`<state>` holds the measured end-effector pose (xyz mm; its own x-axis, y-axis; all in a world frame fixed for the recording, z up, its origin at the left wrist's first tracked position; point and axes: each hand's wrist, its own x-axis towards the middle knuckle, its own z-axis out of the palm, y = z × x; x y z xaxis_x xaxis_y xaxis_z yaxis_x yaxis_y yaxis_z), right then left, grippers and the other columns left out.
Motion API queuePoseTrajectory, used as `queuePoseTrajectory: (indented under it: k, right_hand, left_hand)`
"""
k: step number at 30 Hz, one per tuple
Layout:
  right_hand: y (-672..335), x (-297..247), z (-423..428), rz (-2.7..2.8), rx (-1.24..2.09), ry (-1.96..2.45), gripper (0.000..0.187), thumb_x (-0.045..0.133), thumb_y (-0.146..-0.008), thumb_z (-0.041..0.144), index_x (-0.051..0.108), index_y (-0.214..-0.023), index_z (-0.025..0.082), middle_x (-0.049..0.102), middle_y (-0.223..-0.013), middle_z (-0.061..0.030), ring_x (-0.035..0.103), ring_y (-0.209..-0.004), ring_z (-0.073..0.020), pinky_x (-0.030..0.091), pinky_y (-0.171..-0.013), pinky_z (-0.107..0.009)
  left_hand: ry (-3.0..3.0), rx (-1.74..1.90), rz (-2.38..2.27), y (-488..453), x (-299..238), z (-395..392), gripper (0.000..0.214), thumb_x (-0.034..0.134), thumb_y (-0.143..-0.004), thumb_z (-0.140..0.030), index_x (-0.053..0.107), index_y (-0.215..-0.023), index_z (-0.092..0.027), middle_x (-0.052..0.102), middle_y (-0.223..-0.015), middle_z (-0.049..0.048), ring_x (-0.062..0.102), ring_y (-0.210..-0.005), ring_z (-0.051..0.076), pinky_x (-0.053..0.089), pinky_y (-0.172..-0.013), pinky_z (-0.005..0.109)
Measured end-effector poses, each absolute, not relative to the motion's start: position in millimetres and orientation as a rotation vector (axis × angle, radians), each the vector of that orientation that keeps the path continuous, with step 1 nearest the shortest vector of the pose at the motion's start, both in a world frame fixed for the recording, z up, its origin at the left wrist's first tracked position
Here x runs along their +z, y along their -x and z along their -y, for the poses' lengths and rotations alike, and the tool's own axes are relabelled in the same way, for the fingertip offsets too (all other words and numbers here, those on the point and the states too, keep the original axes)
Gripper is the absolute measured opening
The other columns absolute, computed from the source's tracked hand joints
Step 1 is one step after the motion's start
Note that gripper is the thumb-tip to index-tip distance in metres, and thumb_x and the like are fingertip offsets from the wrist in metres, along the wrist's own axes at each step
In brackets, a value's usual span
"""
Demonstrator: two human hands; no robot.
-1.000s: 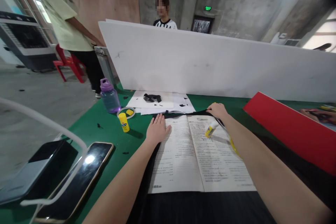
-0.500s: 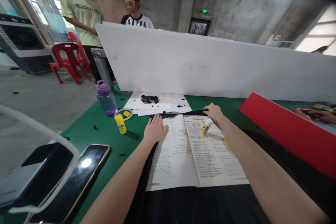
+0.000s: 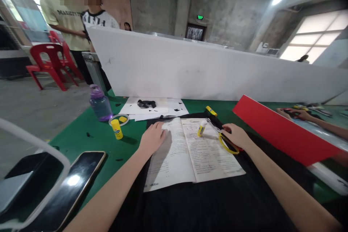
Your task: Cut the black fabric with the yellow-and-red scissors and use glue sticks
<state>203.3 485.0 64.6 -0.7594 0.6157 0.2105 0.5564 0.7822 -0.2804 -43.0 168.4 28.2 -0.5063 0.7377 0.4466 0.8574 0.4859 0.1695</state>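
An open printed book (image 3: 174,152) lies over black material (image 3: 206,203). My left hand (image 3: 153,136) rests with its fingers out on the top-left part of the book. At the book's right edge is my right hand (image 3: 236,135), its fingers curled downward beside scissors (image 3: 227,147) with yellow and reddish handles. Whatever is inside those fingers is hidden. On the right page I see a yellow-and-white glue stick (image 3: 201,128). Another yellow glue stick (image 3: 116,129) stands left of the book, and a yellow tube (image 3: 211,111) lies beyond it.
White sheets (image 3: 136,107) with black scraps lie behind the book. A purple bottle (image 3: 100,105), tape roll (image 3: 119,120) and phone (image 3: 81,174) are at left. A white board (image 3: 174,69) stands behind; a red board (image 3: 280,127) is at right, near another person's hand (image 3: 301,115).
My right hand has moved from the book's top edge down its right side, to the scissors. My left hand stays on the left page. The view has turned slightly right.
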Motion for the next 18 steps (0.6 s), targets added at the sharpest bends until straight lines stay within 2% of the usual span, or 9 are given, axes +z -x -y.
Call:
queuePoseTrajectory:
  k: [3, 6, 10, 14, 18]
  right_hand:
    - [-234, 56, -479, 2.785, 0.233, 0.965, 0.033, 0.053, -0.080, 0.043, 0.065, -0.100, 0.019, 0.066, -0.096, -0.0088, 0.063, -0.087, -0.0223, 0.047, -0.076, -0.029]
    - [-251, 44, -478, 2.822, 0.234, 1.019, 0.034, 0.052, -0.079, 0.043, 0.065, -0.100, 0.019, 0.066, -0.095, -0.0090, 0.064, -0.086, -0.0226, 0.047, -0.074, -0.029]
    - [-258, 35, -475, 2.794, 0.149, 1.050, 0.034, 0.054, -0.078, 0.041, 0.065, -0.103, 0.019, 0.065, -0.102, -0.0125, 0.064, -0.091, -0.0249, 0.047, -0.079, -0.031]
    - [-257, 35, -470, 2.790, 0.121, 1.183, 0.038, 0.055, -0.078, 0.043, 0.064, -0.107, 0.019, 0.065, -0.106, -0.0142, 0.064, -0.093, -0.0278, 0.047, -0.076, -0.032]
    - [-253, 33, -474, 2.817, 0.083, 1.270, 0.047, 0.052, -0.080, 0.050, 0.061, -0.111, 0.015, 0.063, -0.111, -0.0152, 0.062, -0.097, -0.0298, 0.046, -0.075, -0.034]
  left_hand:
    - [1.459, -0.483, 2.443, 25, 38, -143, 0.039, 0.034, -0.093, -0.033, 0.048, -0.124, -0.013, 0.058, -0.122, 0.0120, 0.055, -0.110, 0.024, 0.042, -0.098, 0.037]
    - [1.509, -0.467, 2.494, 4, 40, -113, 0.040, 0.037, -0.091, -0.033, 0.048, -0.125, -0.014, 0.054, -0.128, 0.0129, 0.051, -0.117, 0.025, 0.041, -0.099, 0.040]
    - [1.517, -0.550, 2.634, -35, 36, -71, 0.042, 0.039, -0.091, -0.036, 0.048, -0.127, -0.018, 0.049, -0.135, 0.0114, 0.045, -0.126, 0.025, 0.042, -0.102, 0.039]
    - [1.555, -0.611, 2.704, -74, 35, -36, 0.044, 0.040, -0.092, -0.038, 0.045, -0.132, -0.022, 0.044, -0.141, 0.0084, 0.039, -0.131, 0.024, 0.041, -0.104, 0.041]
    - [1.566, -0.607, 2.729, -91, 35, -18, 0.045, 0.039, -0.092, -0.038, 0.043, -0.134, -0.022, 0.042, -0.144, 0.0080, 0.035, -0.134, 0.025, 0.036, -0.108, 0.045]
